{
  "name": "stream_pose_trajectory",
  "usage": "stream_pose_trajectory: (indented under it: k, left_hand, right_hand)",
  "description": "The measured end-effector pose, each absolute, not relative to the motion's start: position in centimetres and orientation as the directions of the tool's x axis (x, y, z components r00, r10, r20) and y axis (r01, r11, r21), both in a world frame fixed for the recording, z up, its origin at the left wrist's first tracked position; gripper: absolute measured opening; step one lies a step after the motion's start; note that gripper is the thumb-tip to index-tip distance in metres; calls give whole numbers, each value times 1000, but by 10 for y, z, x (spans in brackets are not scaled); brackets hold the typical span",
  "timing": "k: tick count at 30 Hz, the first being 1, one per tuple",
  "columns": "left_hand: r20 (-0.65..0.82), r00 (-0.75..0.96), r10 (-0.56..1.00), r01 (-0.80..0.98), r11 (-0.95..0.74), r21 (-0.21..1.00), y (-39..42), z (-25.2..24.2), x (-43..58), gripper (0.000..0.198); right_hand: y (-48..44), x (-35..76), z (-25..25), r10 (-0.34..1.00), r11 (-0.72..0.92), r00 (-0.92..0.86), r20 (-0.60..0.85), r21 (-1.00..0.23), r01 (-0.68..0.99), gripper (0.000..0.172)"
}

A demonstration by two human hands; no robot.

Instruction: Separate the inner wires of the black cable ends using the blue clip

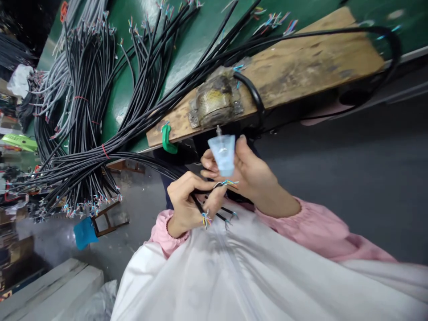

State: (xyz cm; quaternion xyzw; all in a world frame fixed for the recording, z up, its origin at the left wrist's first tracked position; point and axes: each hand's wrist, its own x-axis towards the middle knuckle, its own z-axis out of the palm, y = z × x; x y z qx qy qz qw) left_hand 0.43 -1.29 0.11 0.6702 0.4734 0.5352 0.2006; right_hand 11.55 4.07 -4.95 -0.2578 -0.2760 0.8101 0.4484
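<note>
Gripping black cables (214, 213) w/ left hand (187, 200) | right hand (249, 171) clasps translucent cone (223, 154), just above cable tips.

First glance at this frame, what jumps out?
The big fan of black cables with stripped coloured tips, tied with red bands and spread over the green table at upper left. At centre, the left hand pinches a few black cables while the right hand holds up a translucent blue funnel-shaped piece. Just above them, a worn metal fixture sits on a wooden board.
</note>
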Motion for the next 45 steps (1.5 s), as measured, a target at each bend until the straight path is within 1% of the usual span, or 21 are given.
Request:
stream_pose_trajectory:
  k: [3, 5, 6, 8, 10, 11, 12, 14, 17, 19, 21, 27, 30, 36, 39, 42, 45]
  left_hand:
    - [518, 47, 854, 369, -497, 785, -13, -2, -6, 16]
    - [472, 107, 875, 300, -481, 824, -10, -5, -17, 19]
    - [416, 139, 899, 255, -438, 862, -8, -8, -23, 23]
    - [220, 208, 953, 157, -254, 954, -3, -12, -35, 36]
    - [6, 273, 962, 84, -30, 996, 2, -16, -44, 44]
    - [-58, 293, 954, 62, 42, 997, 4, -17, -46, 44]
    - [-83, 303, 949, 46, 73, 996, 5, -18, -47, 42]
    - [-53, 289, 956, 24, 49, 999, 4, -18, -47, 33]
    - [3, 206, 979, 46, -13, 999, -3, -17, -44, 26]
    - [20, 135, 991, 106, -34, 994, -9, -17, -41, 25]
    - [45, 92, 995, 164, -60, 985, -13, -16, -39, 26]
    - [84, 48, 995, 205, -92, 974, -16, -11, -32, 28]
    - [95, 39, 995, 232, -102, 967, -16, -9, -31, 31]
    - [105, 81, 991, 298, -125, 946, -17, -6, -31, 37]
    - [108, 113, 988, 331, -140, 933, -17, -4, -32, 39]
    - [88, 122, 989, 357, -127, 926, -17, -2, -33, 44]
    - [95, 134, 986, 359, -138, 923, -17, -1, -34, 44]
  right_hand:
    - [33, 124, -61, 911, -387, -352, -213, -737, -555, 59]
    - [26, 129, -66, 924, -362, -313, -219, -762, -537, 53]
    - [22, 132, -67, 931, -347, -293, -219, -780, -521, 51]
    - [15, 135, -68, 945, -311, -248, -213, -823, -476, 47]
    - [8, 137, -67, 958, -270, -205, -199, -865, -422, 41]
    - [6, 136, -65, 963, -254, -186, -194, -880, -400, 37]
    - [3, 136, -63, 969, -232, -170, -180, -897, -375, 31]
    - [-1, 134, -56, 988, -127, -125, -92, -944, -305, 20]
    - [-5, 130, -45, 987, 134, -68, 148, -976, -173, 6]
    - [-7, 127, -40, 963, 252, -61, 262, -958, -134, 5]
    - [-8, 126, -36, 947, 305, -71, 315, -944, -125, 5]
    - [-10, 128, -36, 931, 348, -74, 359, -929, -127, 12]
    - [-9, 127, -37, 915, 394, -48, 401, -912, -117, 14]
    - [-5, 123, -40, 859, 510, 35, 511, -860, 19, 14]
    - [-4, 123, -42, 861, 505, 42, 507, -861, 56, 13]
    - [-5, 123, -44, 868, 493, 44, 494, -869, 28, 12]
    - [-7, 123, -45, 871, 491, 34, 491, -871, 12, 11]
